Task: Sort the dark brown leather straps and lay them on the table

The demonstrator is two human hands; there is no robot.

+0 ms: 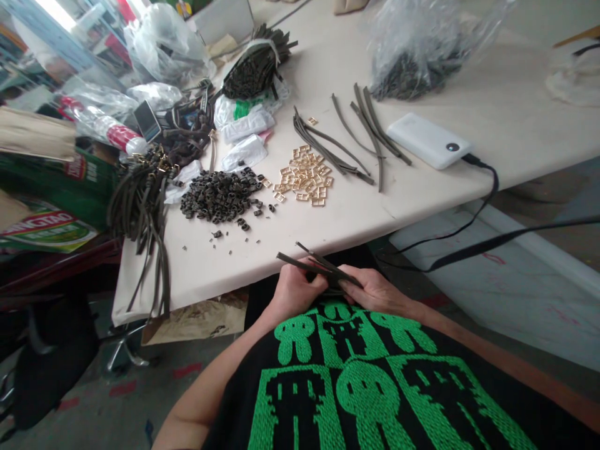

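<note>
Dark olive straps (323, 270) lie across both my hands, just off the table's front edge and close to my shirt. My left hand (295, 289) is closed on them, the thumb pressed toward the fingers, with strap ends sticking out past the knuckles. On the other side my right hand (372, 289) also grips the straps. How many straps there are I cannot tell. On the table ahead lie a pile of gold-coloured rectangular buckles (307, 177), a heap of small dark loops (218, 195) and several loose straps (328, 147).
A white power bank (430, 140) with a black cable (490, 187) lies at the table's right. Plastic bags (164, 40), a strap bundle (255, 65) and a bottle (105, 128) crowd the back left. Finished-looking straps (145, 200) hang over the left edge. A bag of dark pieces (412, 69) stands behind.
</note>
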